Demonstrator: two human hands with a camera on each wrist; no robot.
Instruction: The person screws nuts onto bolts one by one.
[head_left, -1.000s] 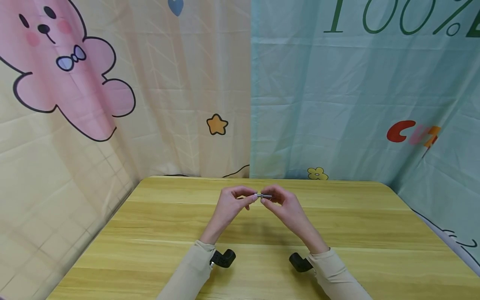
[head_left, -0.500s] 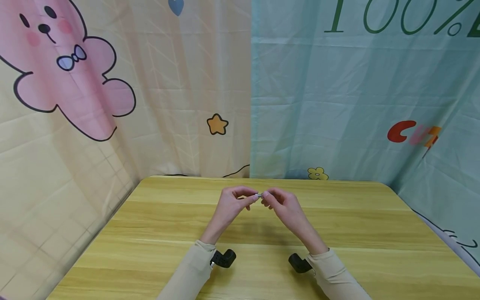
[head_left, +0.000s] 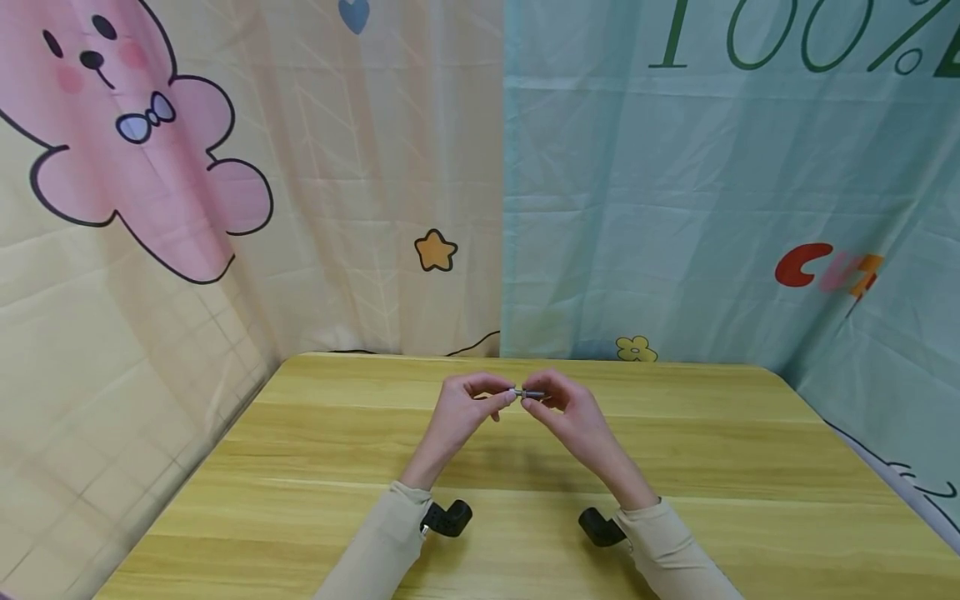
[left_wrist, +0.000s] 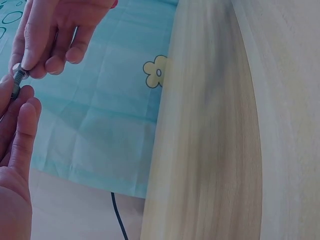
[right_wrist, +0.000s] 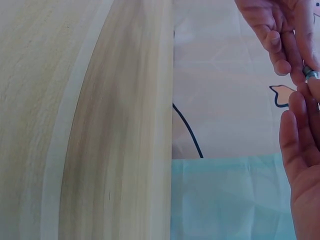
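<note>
Above the far part of the table, both hands meet at a small metal bolt [head_left: 534, 394]. The left hand [head_left: 470, 404] pinches its left end between thumb and fingers. With thumb and fingertips the right hand [head_left: 568, 410] pinches it farther right, and its right end shows between those fingers. In the left wrist view the threaded shank of the bolt [left_wrist: 19, 77] is visible, with a shiny round metal piece on it at the right fingertips; whether this is a nut or a washer I cannot tell. Fingers hide most of the bolt in the right wrist view.
A wooden table [head_left: 337, 467] lies below the hands. Printed curtains [head_left: 592, 208] hang along its back and sides. Each wrist carries a black camera mount [head_left: 448, 517]. A dark cable [left_wrist: 118, 215] hangs past the table edge in the left wrist view.
Half a second ago the right thumb lay forward over the bolt; now it is drawn back and the bolt's right end shows, as one second ago. The left hand stays in place.
</note>
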